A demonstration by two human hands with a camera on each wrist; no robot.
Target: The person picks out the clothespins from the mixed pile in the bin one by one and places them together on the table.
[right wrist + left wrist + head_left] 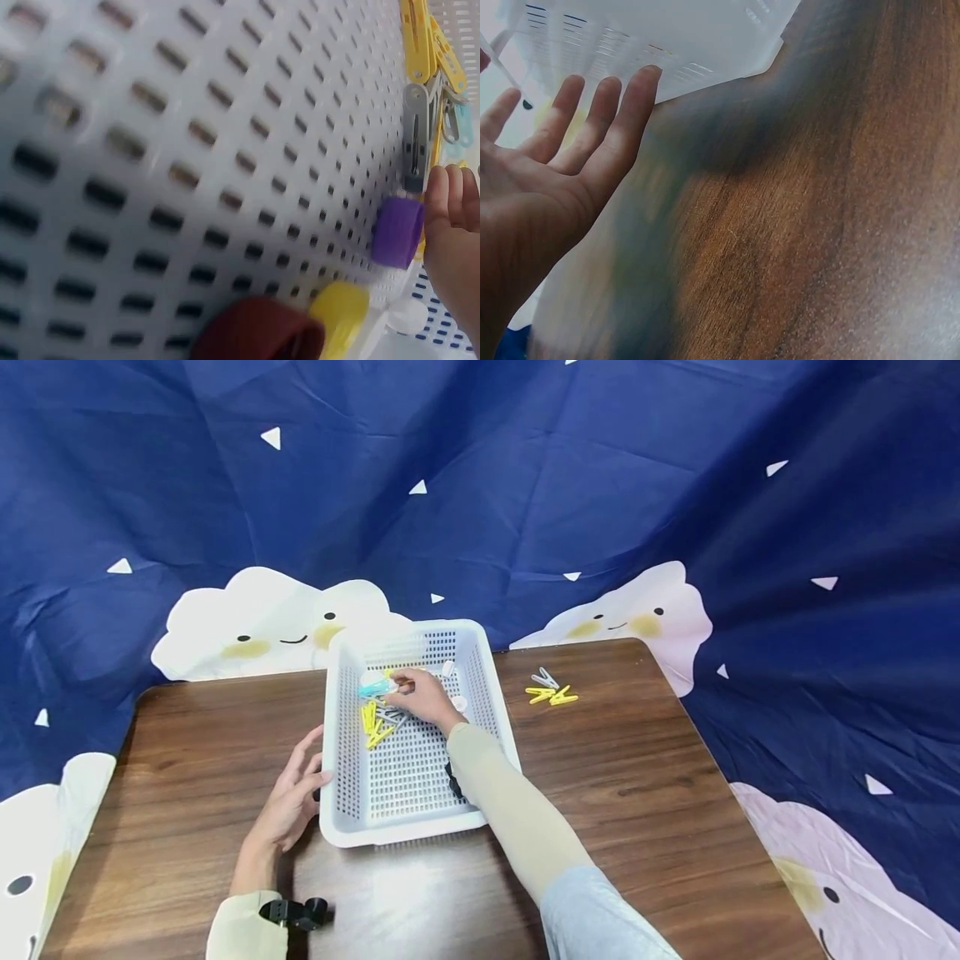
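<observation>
From the head view, the left hand point(288, 797) is spread loosely outside the white basket point(348, 785), its thumb on the rim and the other fingers lying along the outer side. The right hand point(425, 693) reaches down inside the basket, its fingers bent towards a light blue clip point(373, 688); whether they pinch it or only touch it cannot be told. Just beside the right hand, to its left and nearer the person, lie several yellow clips point(378, 738) and grey clips point(389, 714). A white ring point(459, 702) sits close by its wrist. Well to the right of this hand, outside the basket, more yellow clips and a grey clip point(546, 677) lie together on the tabletop point(637, 802)

From the left wrist, the left hand shows its palm, fingers apart and slightly bent, the tips at the basket's wall, and the tabletop spreads out to the right

From the right wrist, the right hand's fingers lie side by side near the end of a grey clip, a purple ring point(397, 232) just beside them. Below that ring are a yellow piece point(339, 315) and a dark red piece point(259, 330), farther from the hand
</observation>
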